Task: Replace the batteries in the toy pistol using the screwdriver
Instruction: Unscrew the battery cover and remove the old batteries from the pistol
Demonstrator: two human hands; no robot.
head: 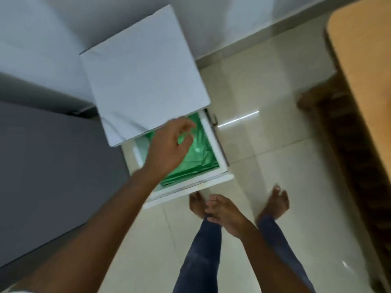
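Note:
A white bedside cabinet (143, 66) has its top drawer (220, 166) pulled out. A crumpled green plastic bag (198, 157) fills the drawer. My left hand (171, 144) reaches over the drawer, fingers loosely curled above the green bag, holding nothing that I can see. My right hand (226, 214) hangs low near my left knee with relaxed fingers and nothing in it. No toy pistol, screwdriver or batteries show in this blurred view.
A grey bed surface (48, 176) lies to the left of the cabinet. A wooden table (364, 66) stands at the right edge. Glossy cream floor tiles (275, 144) lie between them, with my bare feet (277, 201) on them in front of the drawer.

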